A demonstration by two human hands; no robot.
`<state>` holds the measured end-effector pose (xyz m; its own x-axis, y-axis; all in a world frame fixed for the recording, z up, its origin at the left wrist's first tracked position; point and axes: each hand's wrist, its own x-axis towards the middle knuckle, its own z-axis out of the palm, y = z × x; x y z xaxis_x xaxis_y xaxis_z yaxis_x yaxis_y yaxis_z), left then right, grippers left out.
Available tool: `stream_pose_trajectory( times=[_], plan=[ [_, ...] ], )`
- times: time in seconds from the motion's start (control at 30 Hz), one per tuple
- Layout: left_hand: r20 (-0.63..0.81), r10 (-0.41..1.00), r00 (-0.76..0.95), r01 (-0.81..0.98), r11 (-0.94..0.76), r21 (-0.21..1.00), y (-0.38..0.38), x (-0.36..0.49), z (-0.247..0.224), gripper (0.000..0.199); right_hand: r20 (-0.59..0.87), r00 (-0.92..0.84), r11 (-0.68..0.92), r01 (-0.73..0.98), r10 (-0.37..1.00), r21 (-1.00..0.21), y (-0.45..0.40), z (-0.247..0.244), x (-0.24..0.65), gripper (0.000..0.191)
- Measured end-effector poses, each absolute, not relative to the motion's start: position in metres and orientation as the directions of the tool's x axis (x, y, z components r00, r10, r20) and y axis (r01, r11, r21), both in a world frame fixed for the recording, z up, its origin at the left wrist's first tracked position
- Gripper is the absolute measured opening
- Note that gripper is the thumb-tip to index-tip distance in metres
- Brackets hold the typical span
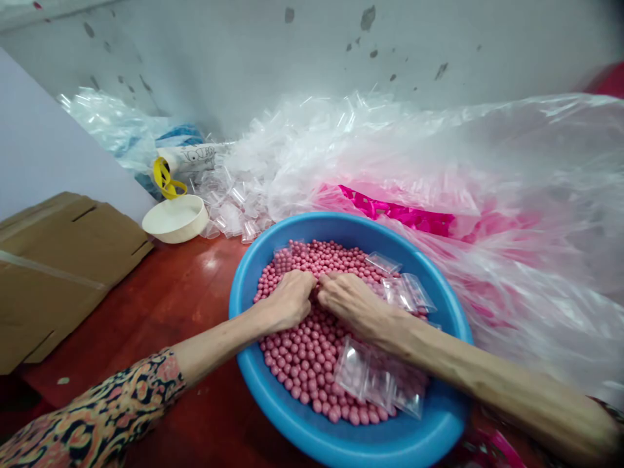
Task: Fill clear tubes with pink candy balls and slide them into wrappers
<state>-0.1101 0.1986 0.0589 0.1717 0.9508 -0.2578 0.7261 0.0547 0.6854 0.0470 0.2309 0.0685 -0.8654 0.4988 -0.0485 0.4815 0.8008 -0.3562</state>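
Observation:
A blue basin point(251, 383) holds a deep layer of pink beads point(305, 364). Small clear plastic boxes lie on the beads: some at the right side point(400, 292), others near the front point(353, 367), and one filled with beads point(283, 260) at the back left. My left hand point(291, 299) and my right hand point(348, 302) meet over the middle of the basin, knuckles up. Both are closed, with fingertips turned down and close together. What they hold, if anything, is hidden beneath them.
A cardboard box point(63, 273) stands at the left on the red table point(199, 279). Behind the basin are a round white dish point(176, 220), a yellow tape ring point(166, 179), a heap of clear plastic pieces point(236, 201) and large plastic bags point(511, 169) with pink contents.

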Motion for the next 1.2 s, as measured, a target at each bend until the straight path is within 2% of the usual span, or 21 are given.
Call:
stream_pose_trajectory(
  times=[0.13,0.27,0.4,0.53,0.63,0.8,0.9,1.03,1.2],
  plan=[
    [-0.348,0.914,0.209,0.61,0.156,0.777,0.206,-0.113,0.066,0.018,-0.018,-0.841,0.748,0.491,0.541,-0.447,0.251,0.069,0.057,0.018],
    [-0.313,0.928,0.203,0.376,0.222,0.9,0.203,-0.113,0.079,0.017,-0.005,-0.79,0.633,0.495,0.613,-0.595,0.262,0.072,0.066,0.014],
    [-0.262,0.952,0.156,0.228,0.223,0.948,0.194,-0.112,0.089,0.016,0.044,-0.729,0.516,0.439,0.683,-0.735,0.261,0.072,0.067,0.015],
    [-0.199,0.977,0.078,0.233,0.176,0.956,0.187,-0.113,0.091,0.016,0.088,-0.662,0.432,0.377,0.745,-0.819,0.259,0.071,0.064,0.022],
    [-0.144,0.989,0.036,0.339,0.123,0.933,0.184,-0.118,0.091,0.016,0.084,-0.655,0.395,0.344,0.751,-0.852,0.26,0.071,0.062,0.024],
    [0.033,0.995,-0.094,0.593,0.029,0.805,0.18,-0.135,0.095,0.047,0.06,-0.663,0.4,0.375,0.746,-0.836,0.265,0.074,0.059,0.024],
    [0.07,0.993,-0.098,0.695,0.018,0.719,0.18,-0.143,0.096,0.04,0.058,-0.644,0.431,0.44,0.763,-0.788,0.275,0.079,0.051,0.021],
    [0.108,0.989,-0.104,0.824,0.025,0.567,0.183,-0.148,0.093,0.032,0.06,-0.598,0.479,0.575,0.8,-0.663,0.296,0.076,0.031,0.016],
    [0.091,0.989,-0.118,0.967,0.094,0.238,0.189,-0.141,0.093,0.021,-0.032,-0.644,0.537,0.663,0.764,-0.521,0.319,0.061,0.006,0.027]
  ],
)
